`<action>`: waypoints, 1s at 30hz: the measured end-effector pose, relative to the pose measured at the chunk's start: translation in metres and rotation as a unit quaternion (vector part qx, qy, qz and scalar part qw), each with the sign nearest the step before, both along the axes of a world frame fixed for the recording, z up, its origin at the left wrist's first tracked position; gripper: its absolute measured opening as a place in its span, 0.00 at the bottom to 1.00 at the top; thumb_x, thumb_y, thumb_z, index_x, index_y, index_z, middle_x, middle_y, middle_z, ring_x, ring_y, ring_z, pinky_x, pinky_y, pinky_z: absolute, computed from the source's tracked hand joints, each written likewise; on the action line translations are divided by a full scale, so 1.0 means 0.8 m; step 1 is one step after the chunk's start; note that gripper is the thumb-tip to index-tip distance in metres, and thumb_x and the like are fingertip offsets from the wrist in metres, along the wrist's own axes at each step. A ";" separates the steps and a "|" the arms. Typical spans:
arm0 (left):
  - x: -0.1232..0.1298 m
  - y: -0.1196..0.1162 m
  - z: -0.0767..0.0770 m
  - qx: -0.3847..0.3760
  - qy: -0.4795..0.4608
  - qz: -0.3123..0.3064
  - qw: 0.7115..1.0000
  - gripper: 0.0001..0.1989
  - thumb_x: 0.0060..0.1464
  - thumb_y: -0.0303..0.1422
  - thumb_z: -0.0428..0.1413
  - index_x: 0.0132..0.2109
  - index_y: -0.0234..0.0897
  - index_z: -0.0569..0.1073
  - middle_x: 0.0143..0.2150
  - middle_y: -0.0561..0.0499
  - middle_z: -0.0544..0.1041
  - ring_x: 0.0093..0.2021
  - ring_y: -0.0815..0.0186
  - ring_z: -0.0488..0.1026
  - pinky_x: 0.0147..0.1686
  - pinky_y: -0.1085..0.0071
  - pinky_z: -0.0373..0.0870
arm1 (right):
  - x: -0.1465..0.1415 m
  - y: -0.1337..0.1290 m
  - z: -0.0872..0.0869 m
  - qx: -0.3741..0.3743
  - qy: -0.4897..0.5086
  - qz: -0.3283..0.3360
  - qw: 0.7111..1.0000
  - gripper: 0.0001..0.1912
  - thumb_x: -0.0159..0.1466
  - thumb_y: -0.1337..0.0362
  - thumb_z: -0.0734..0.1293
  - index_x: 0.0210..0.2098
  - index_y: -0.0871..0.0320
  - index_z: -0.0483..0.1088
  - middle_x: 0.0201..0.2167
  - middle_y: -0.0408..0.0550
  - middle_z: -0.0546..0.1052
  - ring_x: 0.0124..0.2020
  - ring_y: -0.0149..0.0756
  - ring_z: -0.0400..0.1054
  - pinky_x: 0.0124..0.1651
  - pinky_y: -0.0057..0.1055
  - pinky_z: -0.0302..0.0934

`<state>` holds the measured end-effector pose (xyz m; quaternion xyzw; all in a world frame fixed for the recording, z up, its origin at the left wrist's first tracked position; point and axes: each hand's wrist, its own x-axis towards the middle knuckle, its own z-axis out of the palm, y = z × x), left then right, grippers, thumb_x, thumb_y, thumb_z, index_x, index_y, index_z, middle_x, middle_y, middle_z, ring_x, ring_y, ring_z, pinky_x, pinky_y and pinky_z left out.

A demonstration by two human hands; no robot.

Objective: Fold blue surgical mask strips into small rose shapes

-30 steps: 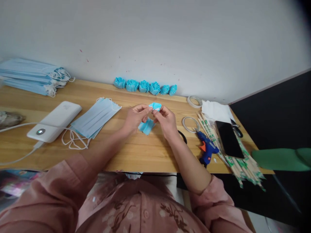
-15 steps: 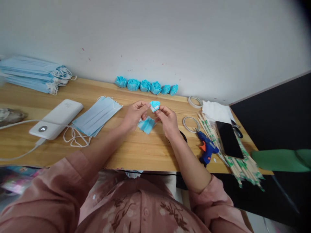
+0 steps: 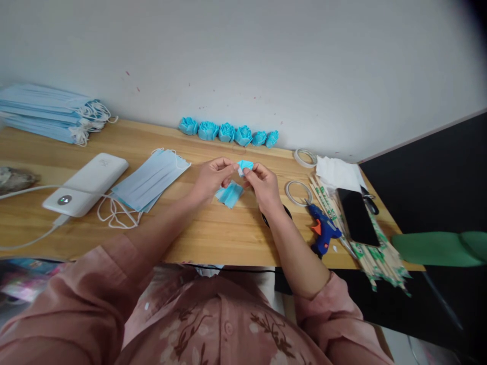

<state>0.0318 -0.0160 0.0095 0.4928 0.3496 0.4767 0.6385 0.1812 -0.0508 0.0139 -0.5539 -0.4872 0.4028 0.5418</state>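
A pale wall (image 3: pixel 228 56) rises behind the wooden worktop (image 3: pixel 220 246). A thick stack of masks (image 3: pixel 41 111) fills the back left corner. Wrapped chopsticks (image 3: pixel 376 263) lie fanned near the right edge and overhang the front edge. A few loose masks (image 3: pixel 150 180) lie left of centre, their loops beside the white power bank (image 3: pixel 93 177), which has a cable plugged into its near end. The black phone (image 3: pixel 357 218) rests on the chopsticks, with white tissue (image 3: pixel 337 172) behind it in the back right corner. Six blue flowers (image 3: pixel 227 133) line the middle of the back edge.

The left hand (image 3: pixel 211 178) and right hand (image 3: pixel 265 188) are above the worktop's middle, each with thumb and fingers pinched together on opposite sides of a folded blue piece. The blue glue gun (image 3: pixel 323 230) lies near the front edge, right of the right forearm. Two tape rolls (image 3: pixel 288 192) sit between the hands and the chopsticks, one farther back. A pleated blue scrap (image 3: pixel 229 194) lies just below the hands. The folded blue piece (image 3: pixel 245 165) is raised between the fingertips.
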 end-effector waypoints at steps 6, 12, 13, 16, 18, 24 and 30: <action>-0.001 0.001 0.000 0.033 0.035 0.010 0.999 0.11 0.52 0.39 0.64 0.31 0.38 0.74 0.18 0.59 0.65 0.19 0.73 0.59 0.23 0.74 0.55 | 0.001 0.001 0.001 -0.001 0.000 -0.003 1.000 0.14 0.55 0.53 0.71 0.24 0.54 0.66 0.20 0.37 0.65 0.24 0.28 0.59 0.29 0.29 0.59; -0.002 0.002 -0.005 0.041 0.011 -0.011 0.999 0.11 0.54 0.40 0.63 0.32 0.37 0.74 0.19 0.59 0.65 0.20 0.74 0.60 0.24 0.74 0.57 | 0.000 -0.001 0.005 0.005 0.026 0.021 0.999 0.12 0.55 0.55 0.71 0.25 0.54 0.68 0.21 0.37 0.69 0.23 0.28 0.60 0.31 0.29 0.60; -0.002 0.002 -0.004 0.037 0.008 -0.012 0.999 0.11 0.54 0.40 0.63 0.32 0.37 0.74 0.19 0.59 0.64 0.20 0.74 0.60 0.24 0.74 0.57 | 0.000 -0.001 0.005 0.007 0.026 0.024 0.999 0.12 0.55 0.55 0.71 0.25 0.54 0.69 0.21 0.37 0.69 0.24 0.28 0.61 0.31 0.29 0.60; -0.001 0.000 0.000 0.037 0.013 -0.015 0.999 0.11 0.54 0.39 0.63 0.32 0.37 0.73 0.18 0.59 0.64 0.20 0.74 0.59 0.23 0.75 0.56 | 0.002 0.001 0.003 0.013 0.007 0.016 1.000 0.12 0.55 0.55 0.71 0.25 0.54 0.68 0.20 0.37 0.68 0.24 0.28 0.60 0.31 0.29 0.59; 0.000 -0.001 0.004 0.039 0.023 -0.017 0.999 0.12 0.53 0.39 0.64 0.31 0.37 0.73 0.19 0.59 0.64 0.20 0.74 0.60 0.23 0.74 0.56 | 0.003 0.001 0.001 0.014 -0.015 0.005 1.000 0.13 0.55 0.55 0.71 0.24 0.54 0.66 0.20 0.37 0.67 0.24 0.28 0.58 0.29 0.29 0.56; 0.000 0.001 0.002 0.035 0.029 0.006 0.999 0.13 0.49 0.40 0.67 0.32 0.38 0.72 0.19 0.60 0.64 0.19 0.75 0.60 0.21 0.75 0.54 | 0.005 0.000 -0.001 0.026 0.008 0.007 1.000 0.18 0.59 0.48 0.70 0.23 0.55 0.67 0.22 0.39 0.69 0.25 0.29 0.60 0.30 0.29 0.59; 0.000 0.003 -0.003 0.012 -0.006 0.011 1.000 0.12 0.53 0.39 0.65 0.33 0.38 0.72 0.18 0.60 0.64 0.19 0.75 0.59 0.22 0.75 0.56 | 0.001 0.000 -0.002 0.008 0.011 0.036 0.999 0.20 0.56 0.43 0.72 0.27 0.54 0.71 0.27 0.42 0.73 0.29 0.32 0.65 0.33 0.30 0.64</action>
